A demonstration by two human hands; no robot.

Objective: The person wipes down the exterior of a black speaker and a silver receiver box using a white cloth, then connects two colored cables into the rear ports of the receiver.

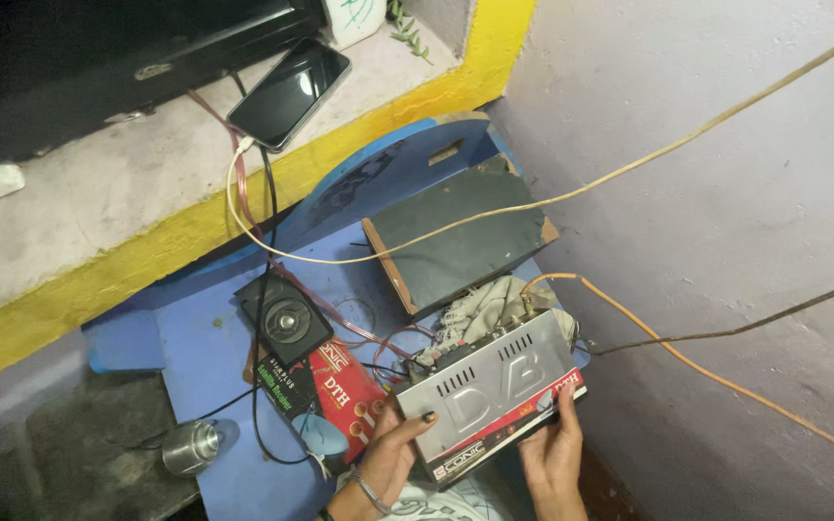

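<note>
A silver metal set-top box point(490, 391) with vent slots and a red front strip is held tilted above a blue table point(207, 352). My left hand point(393, 446) grips its lower left corner, fingers curled over the lid. My right hand point(552, 452) holds its lower right edge from below. An orange cable point(687, 362) and a dark cable point(726, 331) run from the back of the box to the right. A crumpled cloth point(494, 301) lies just behind the box.
On the table lie a small black speaker point(285, 318), a red carton point(340, 391), a shiny metal cylinder point(193, 447) and a dark wooden board point(460, 241). A phone point(290, 93) with a white cable rests on the yellow-edged ledge. A grey wall stands to the right.
</note>
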